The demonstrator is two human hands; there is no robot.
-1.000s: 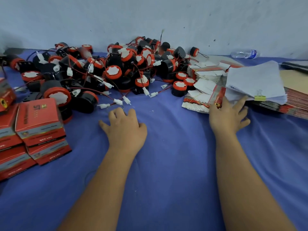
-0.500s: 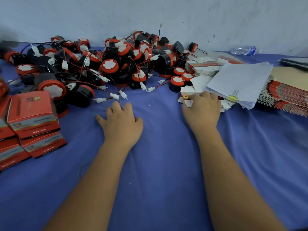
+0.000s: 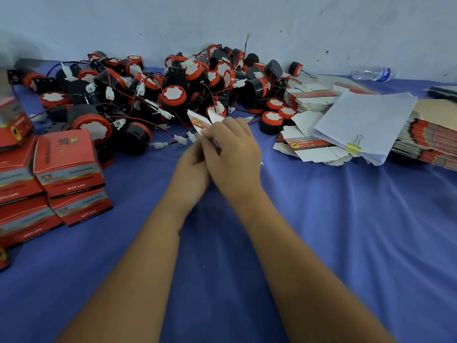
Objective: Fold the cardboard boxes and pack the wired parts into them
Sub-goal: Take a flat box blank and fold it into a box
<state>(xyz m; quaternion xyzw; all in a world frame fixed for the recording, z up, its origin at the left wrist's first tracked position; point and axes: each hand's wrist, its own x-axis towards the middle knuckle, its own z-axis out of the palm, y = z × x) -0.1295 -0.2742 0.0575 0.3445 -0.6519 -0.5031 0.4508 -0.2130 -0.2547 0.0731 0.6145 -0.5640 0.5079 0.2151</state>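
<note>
At frame centre, the left hand and right hand meet, fingers curled round a flat cardboard box held above the blue cloth. Wired parts heap just behind; folded boxes stack at left, flat blanks at right.

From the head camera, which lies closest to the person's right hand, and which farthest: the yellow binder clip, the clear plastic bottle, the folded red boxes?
From the right hand:
1. Yellow binder clip, on the white paper stack to the right.
2. Folded red cardboard boxes, stacked at left.
3. Clear plastic water bottle, far right by the wall.
</note>
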